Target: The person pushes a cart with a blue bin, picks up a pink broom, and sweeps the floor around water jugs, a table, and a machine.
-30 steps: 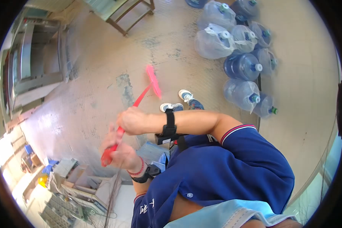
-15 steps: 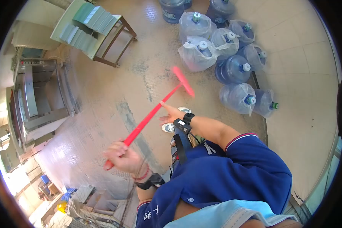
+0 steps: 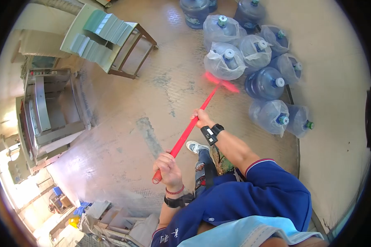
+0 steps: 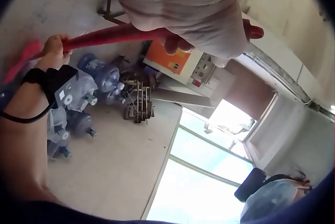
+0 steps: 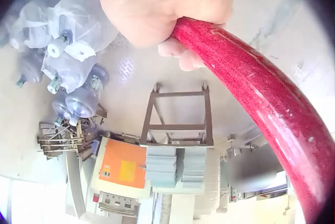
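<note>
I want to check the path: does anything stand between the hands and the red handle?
Nothing visible: the left hand and right hand grip the red handle directly. Bagged bottles stand near its blurred head.

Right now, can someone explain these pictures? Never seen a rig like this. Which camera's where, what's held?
No machine here: the grip is two bare hands, a left hand and a right hand. The wide downward picture is taken from the wearer's head; the other two from the left and right wrists.

Both hands hold one red pole, the left near its end, the right farther along. A red crosspiece at the far end is too blurred to identify.

On the floor are large bottles, several in plastic bags. A table bears pale stacks.
</note>
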`<action>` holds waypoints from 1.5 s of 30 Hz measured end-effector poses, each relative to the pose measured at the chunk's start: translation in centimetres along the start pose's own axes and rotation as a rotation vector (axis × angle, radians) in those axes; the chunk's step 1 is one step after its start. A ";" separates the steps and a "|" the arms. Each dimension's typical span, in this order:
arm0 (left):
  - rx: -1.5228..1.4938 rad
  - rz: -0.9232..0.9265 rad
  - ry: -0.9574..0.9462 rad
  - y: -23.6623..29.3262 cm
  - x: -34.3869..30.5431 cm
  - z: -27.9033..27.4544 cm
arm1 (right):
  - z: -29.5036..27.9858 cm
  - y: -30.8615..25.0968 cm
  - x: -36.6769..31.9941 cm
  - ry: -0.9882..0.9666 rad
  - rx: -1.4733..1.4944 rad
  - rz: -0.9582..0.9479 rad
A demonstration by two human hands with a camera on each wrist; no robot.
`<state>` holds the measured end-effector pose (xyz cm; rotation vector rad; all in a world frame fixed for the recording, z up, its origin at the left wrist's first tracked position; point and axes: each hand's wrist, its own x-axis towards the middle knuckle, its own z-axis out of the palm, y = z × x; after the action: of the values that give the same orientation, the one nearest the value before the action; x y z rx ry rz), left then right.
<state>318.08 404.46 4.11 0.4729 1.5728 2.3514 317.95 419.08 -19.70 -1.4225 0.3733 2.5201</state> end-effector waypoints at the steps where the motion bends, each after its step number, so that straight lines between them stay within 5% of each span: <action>1: 0.003 0.007 -0.005 -0.4 0.2 0.2 | 0.3 -0.5 0.0 0.007 -0.028 -0.005; 8: -0.019 0.083 -0.111 -5.3 1.7 1.8 | 3.5 -6.8 3.9 -0.010 -0.198 -0.062; 10: -0.043 0.078 -0.145 -8.2 3.6 1.5 | 4.3 -9.0 6.2 -0.062 -0.380 -0.293; 14: 0.068 0.010 -0.249 -11.5 7.4 1.4 | 7.2 -12.7 8.5 0.008 -0.292 -0.291; 16: 0.033 0.009 -0.220 -12.5 7.6 0.1 | 6.9 -12.6 11.1 0.063 -0.276 -0.318; 18: -0.014 0.003 -0.069 -11.4 7.9 -0.3 | 3.9 -11.5 16.4 -0.094 -0.208 -0.261; 21: 0.023 0.046 -0.060 -7.8 7.0 -4.5 | 7.3 -3.8 8.1 -0.051 -0.144 -0.146; 26: 0.112 -0.022 0.142 2.6 6.1 -9.1 | 5.4 6.0 0.9 -0.248 -0.020 0.199; 29: 0.035 -0.125 0.256 5.9 6.1 -10.3 | 2.1 9.5 -0.5 -0.199 0.023 0.302; 34: 0.048 -0.207 0.128 4.0 6.3 -9.1 | -2.3 7.7 -3.4 0.025 0.173 0.283; 36: -0.379 -0.396 0.000 0.7 5.8 -7.9 | -6.3 6.3 -1.8 0.170 0.246 0.210; 39: -0.066 -0.410 -0.055 -4.2 3.9 -5.7 | -9.4 1.2 -3.9 0.261 0.313 0.103; 45: -0.091 -0.497 -0.257 -9.5 -2.1 -4.2 | -14.4 -6.6 -3.7 0.278 0.351 -0.067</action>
<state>318.64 403.70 -6.44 0.3038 1.2806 1.8921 333.44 420.40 -24.44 -1.6043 0.7604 2.0749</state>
